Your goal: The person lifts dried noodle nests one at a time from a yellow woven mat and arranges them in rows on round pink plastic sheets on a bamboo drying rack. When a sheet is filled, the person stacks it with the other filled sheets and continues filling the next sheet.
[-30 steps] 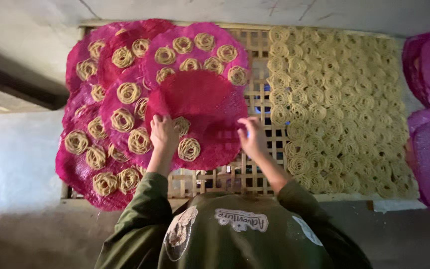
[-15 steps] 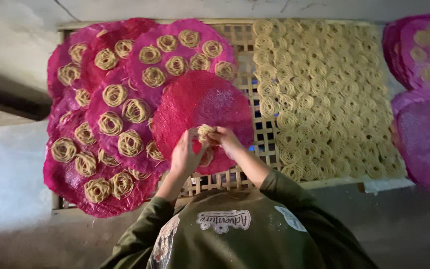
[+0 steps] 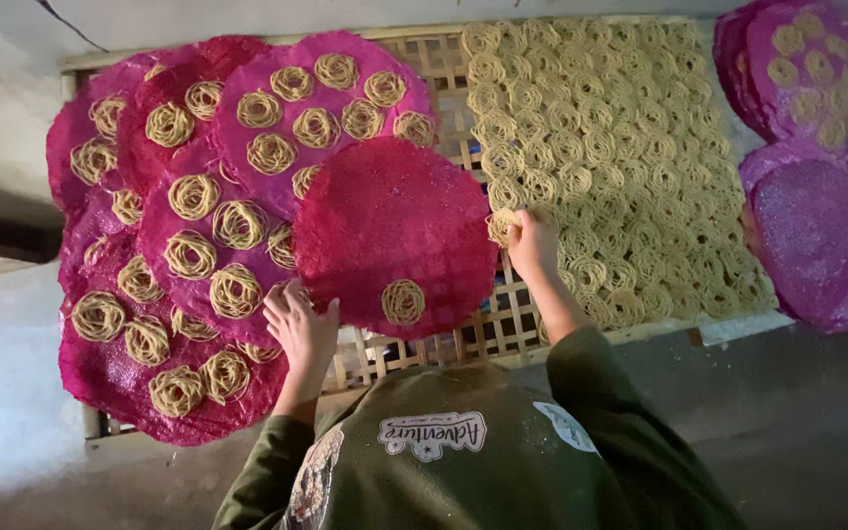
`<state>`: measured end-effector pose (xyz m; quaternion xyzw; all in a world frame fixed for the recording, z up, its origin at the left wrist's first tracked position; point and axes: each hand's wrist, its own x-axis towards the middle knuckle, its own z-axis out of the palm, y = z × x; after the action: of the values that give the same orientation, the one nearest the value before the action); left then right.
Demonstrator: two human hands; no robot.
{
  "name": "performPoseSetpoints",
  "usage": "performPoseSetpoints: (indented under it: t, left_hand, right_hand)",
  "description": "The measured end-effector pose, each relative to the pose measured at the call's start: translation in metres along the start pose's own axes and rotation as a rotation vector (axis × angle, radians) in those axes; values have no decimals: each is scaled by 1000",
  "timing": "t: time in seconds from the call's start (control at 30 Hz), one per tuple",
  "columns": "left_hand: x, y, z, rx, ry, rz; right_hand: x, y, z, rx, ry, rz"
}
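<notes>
Right hand (image 3: 534, 245): fingers pinched on a pale yellow coiled noodle nest (image 3: 503, 226) at the left edge of the dense spread of nests (image 3: 620, 157).
Left hand (image 3: 298, 319): fingers loosely spread, resting on the lower left rim of the round red woven mat (image 3: 395, 231).
Red mat: lies tilted over the wooden lattice drying rack (image 3: 444, 69), carrying one single nest (image 3: 403, 300) near its lower edge.
Neighbours: overlapping pink round mats (image 3: 218, 196) filled with nests on the left; purple mats (image 3: 812, 240) far right.
Risk, breakage: brittle-looking strands likely to crumble under a tight pinch.
Risk, snagging: neighbouring coils touching, possibly dragged along.
Risk, sliding: overlapped mat liable to shift, rolling its nest off.
</notes>
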<state>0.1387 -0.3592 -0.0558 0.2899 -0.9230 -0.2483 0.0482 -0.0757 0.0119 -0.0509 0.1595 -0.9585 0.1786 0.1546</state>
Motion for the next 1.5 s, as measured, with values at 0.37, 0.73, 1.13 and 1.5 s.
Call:
performPoseSetpoints:
  t: [0.37, 0.73, 1.13, 1.5]
  left_hand:
    - [1, 20, -7, -398, -394, -44]
    - [-25, 31, -43, -1502, -783, -202]
    - [-10, -38, -59, -1700, -306, -579]
    - [-35, -37, -19, -766, -101, 450]
  right_hand:
    - [-69, -129, 9, 597, -414, -107]
    - [-87, -160, -15, 1487, -828, 493]
    - [-83, -4, -14, 407, -41, 185]
    - [-76, -79, -99, 541, 152, -9]
